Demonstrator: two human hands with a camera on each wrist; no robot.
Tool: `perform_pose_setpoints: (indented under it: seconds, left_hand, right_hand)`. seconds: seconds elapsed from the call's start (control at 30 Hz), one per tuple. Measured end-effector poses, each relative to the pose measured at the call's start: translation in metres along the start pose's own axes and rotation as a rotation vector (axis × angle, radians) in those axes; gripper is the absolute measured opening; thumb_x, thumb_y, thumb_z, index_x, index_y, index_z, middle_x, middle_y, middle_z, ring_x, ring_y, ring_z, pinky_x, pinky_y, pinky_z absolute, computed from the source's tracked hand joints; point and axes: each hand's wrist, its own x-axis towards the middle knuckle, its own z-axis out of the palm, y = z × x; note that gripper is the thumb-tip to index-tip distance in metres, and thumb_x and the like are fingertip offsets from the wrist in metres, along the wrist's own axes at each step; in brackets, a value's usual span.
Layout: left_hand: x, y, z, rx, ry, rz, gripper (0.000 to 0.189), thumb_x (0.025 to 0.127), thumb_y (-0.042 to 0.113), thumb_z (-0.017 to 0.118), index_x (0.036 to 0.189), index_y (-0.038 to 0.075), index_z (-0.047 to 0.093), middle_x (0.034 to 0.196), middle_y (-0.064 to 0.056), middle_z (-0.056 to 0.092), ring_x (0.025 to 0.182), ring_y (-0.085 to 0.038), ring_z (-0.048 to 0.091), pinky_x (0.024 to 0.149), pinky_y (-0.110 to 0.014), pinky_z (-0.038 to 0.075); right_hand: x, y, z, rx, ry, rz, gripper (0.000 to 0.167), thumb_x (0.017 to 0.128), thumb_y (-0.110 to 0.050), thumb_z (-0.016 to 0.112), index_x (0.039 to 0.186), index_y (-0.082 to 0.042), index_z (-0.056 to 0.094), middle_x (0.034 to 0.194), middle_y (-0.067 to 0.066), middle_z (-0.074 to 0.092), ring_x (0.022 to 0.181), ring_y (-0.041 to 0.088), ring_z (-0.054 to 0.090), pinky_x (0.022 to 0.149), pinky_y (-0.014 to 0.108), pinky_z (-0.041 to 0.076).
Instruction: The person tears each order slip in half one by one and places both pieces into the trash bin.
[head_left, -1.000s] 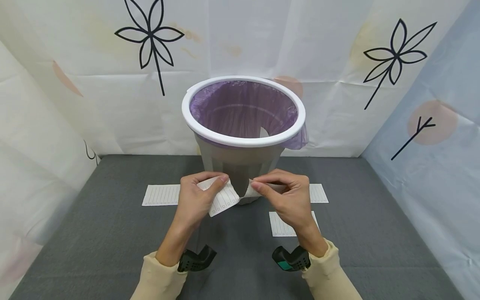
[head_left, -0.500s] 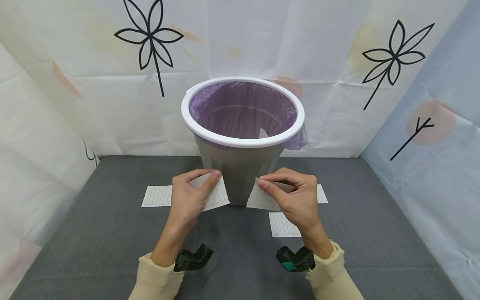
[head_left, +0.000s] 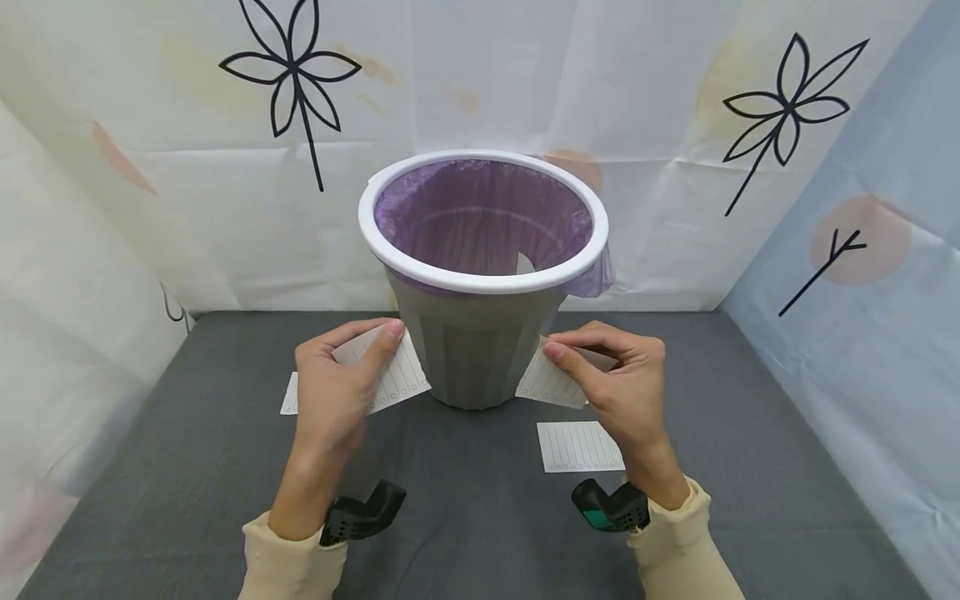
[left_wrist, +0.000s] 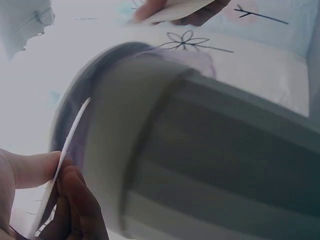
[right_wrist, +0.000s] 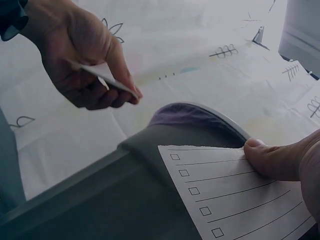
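My left hand [head_left: 333, 396] pinches a torn piece of lined checklist paper [head_left: 399, 377] between thumb and fingers, left of the trash can. A second torn piece [head_left: 551, 379] is pinched in my right hand [head_left: 622, 379], on the can's right side. Its ragged torn edge and row of small checkboxes show in the right wrist view, with the right thumb [right_wrist: 275, 160] pressed on the paper. Both hands are apart, in front of the grey trash can [head_left: 480, 350], which has a white rim and a purple liner [head_left: 480, 212]. A white scrap [head_left: 525, 264] shows inside the liner.
A lined paper sheet [head_left: 577, 447] lies on the grey tablecloth [head_left: 465, 500] near my right wrist. Another sheet [head_left: 289, 396] lies mostly hidden behind my left hand. Patterned white curtains [head_left: 480, 83] stand behind and at both sides.
One second ago the paper between my hands was still joined at its lower edge. It has come apart into two pieces, and the hands have moved away from each other.
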Motion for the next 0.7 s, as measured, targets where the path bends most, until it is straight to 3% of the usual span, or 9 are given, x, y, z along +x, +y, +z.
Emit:
perform_pose_setpoints:
  seconds: [0.1,0.27,0.5,0.7]
  left_hand:
    - [0.009,0.009,-0.005,-0.056,0.021,0.040,0.011,0.087,0.000,0.078,0.094,-0.008,0.077,0.076,-0.013,0.071,0.058,-0.016,0.068,0.055,-0.028,0.058]
    - [0.030,0.034,-0.012,-0.145,0.029,0.088,0.008,0.088,0.002,0.078,0.092,-0.005,0.078,0.076,-0.013,0.072,0.060,-0.015,0.070,0.057,-0.028,0.059]
    - [0.067,0.075,-0.009,-0.252,-0.063,0.106,0.015,0.086,0.006,0.081,0.093,-0.006,0.077,0.082,-0.014,0.073,0.066,-0.019,0.072,0.060,-0.030,0.059]
    - [0.094,0.101,0.011,-0.325,-0.094,0.072,0.016,0.084,0.004,0.083,0.094,-0.007,0.076,0.092,-0.015,0.070,0.070,-0.018,0.070,0.062,-0.027,0.059]
  right_hand:
    - [0.008,-0.003,-0.007,0.007,0.032,0.019,0.011,0.078,0.019,0.077,0.085,0.010,0.076,0.081,0.012,0.075,0.075,0.017,0.072,0.065,0.024,0.056]
    - [0.034,-0.016,-0.018,0.130,0.084,0.020,0.009,0.078,0.016,0.079,0.086,0.012,0.075,0.083,0.014,0.075,0.075,0.019,0.073,0.066,0.026,0.057]
    - [0.084,-0.032,-0.030,0.337,0.125,-0.016,0.018,0.073,0.015,0.083,0.086,0.020,0.071,0.081,0.021,0.074,0.074,0.024,0.073,0.068,0.028,0.058]
    - [0.128,-0.043,-0.033,0.259,0.105,-0.007,0.010,0.079,0.016,0.078,0.088,0.017,0.073,0.082,0.019,0.073,0.075,0.023,0.067,0.069,0.028,0.056]
